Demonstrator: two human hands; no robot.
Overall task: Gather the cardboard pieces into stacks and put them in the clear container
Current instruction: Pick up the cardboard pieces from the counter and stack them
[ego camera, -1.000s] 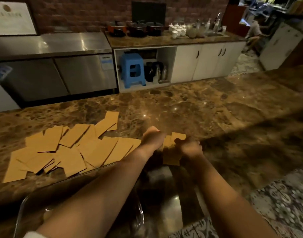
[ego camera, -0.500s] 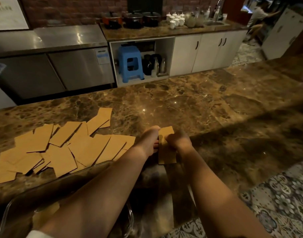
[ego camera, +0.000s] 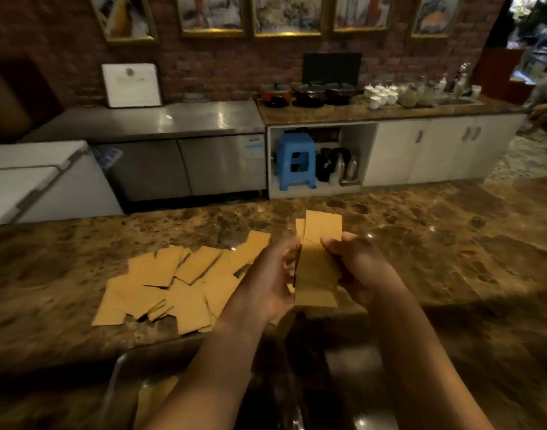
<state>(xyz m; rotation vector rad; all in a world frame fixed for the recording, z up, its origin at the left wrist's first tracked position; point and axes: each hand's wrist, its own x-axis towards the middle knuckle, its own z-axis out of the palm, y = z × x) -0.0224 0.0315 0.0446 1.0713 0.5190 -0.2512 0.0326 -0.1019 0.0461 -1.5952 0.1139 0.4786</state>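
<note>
A small stack of tan cardboard pieces [ego camera: 317, 268] is held up above the marble counter, between both hands. My left hand [ego camera: 266, 280] grips its left edge and my right hand [ego camera: 356, 268] grips its right edge, thumb on the front. Several loose cardboard pieces [ego camera: 179, 280] lie spread on the counter to the left. The clear container [ego camera: 117, 386] sits at the near edge under my left forearm, with some cardboard [ego camera: 154, 398] showing inside it.
The brown marble counter [ego camera: 436, 243] stretches to the right and back. Beyond it are a steel cabinet [ego camera: 185, 162], a blue stool [ego camera: 295, 159], white cupboards [ego camera: 436, 147] and a white chest freezer [ego camera: 33, 178] at the left.
Both hands have lifted the stack off the counter and hold it upright. The camera has tilted up, showing more of the back wall.
</note>
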